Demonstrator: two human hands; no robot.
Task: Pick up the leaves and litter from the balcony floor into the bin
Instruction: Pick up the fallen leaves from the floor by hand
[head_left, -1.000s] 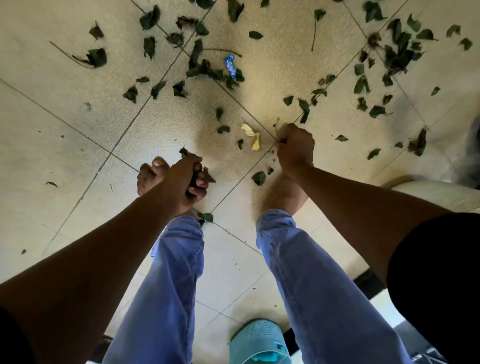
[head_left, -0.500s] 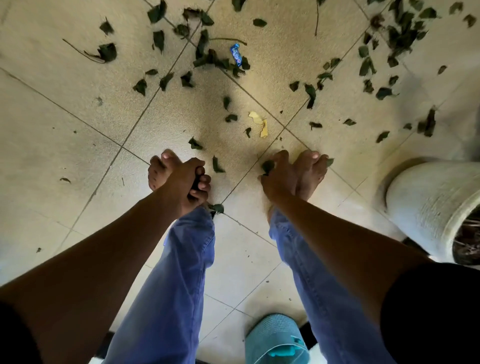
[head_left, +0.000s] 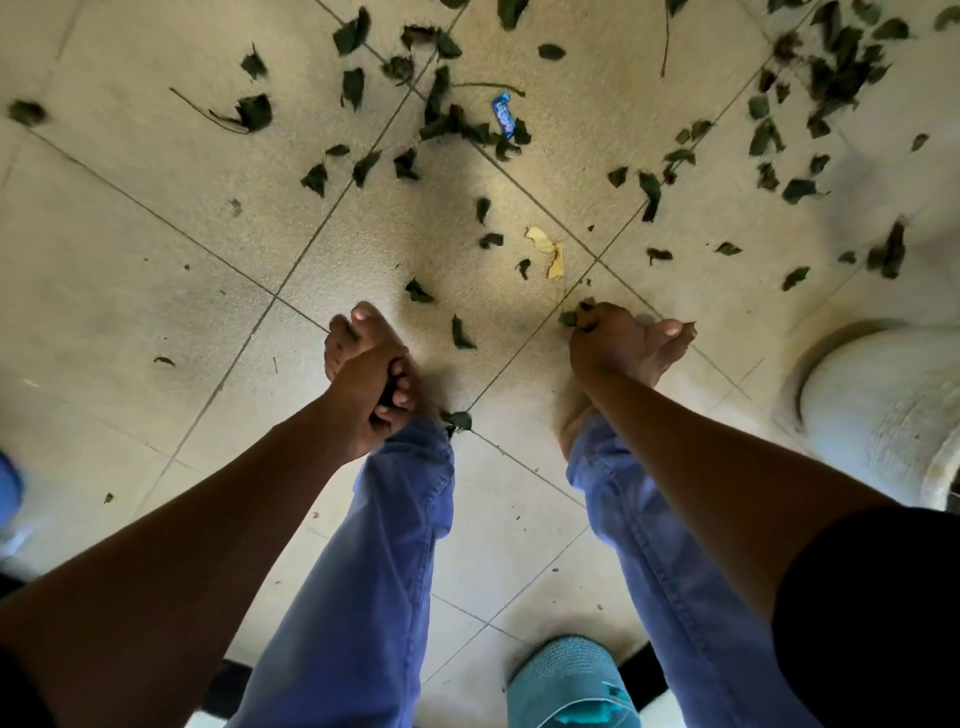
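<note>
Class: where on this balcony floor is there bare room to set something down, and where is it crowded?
Bare: the tiles left of the left hand, and the strip between the trouser legs above the teal bin. Crowded: leaves around the blue wrapper, and the top right corner.

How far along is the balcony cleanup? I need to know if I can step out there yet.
Early. Both fists are full: left hand closed on dark leaves, right hand gripping green ones. Left: scattered leaves, blue wrapper, yellow scrap. The teal bin waits behind.
</note>
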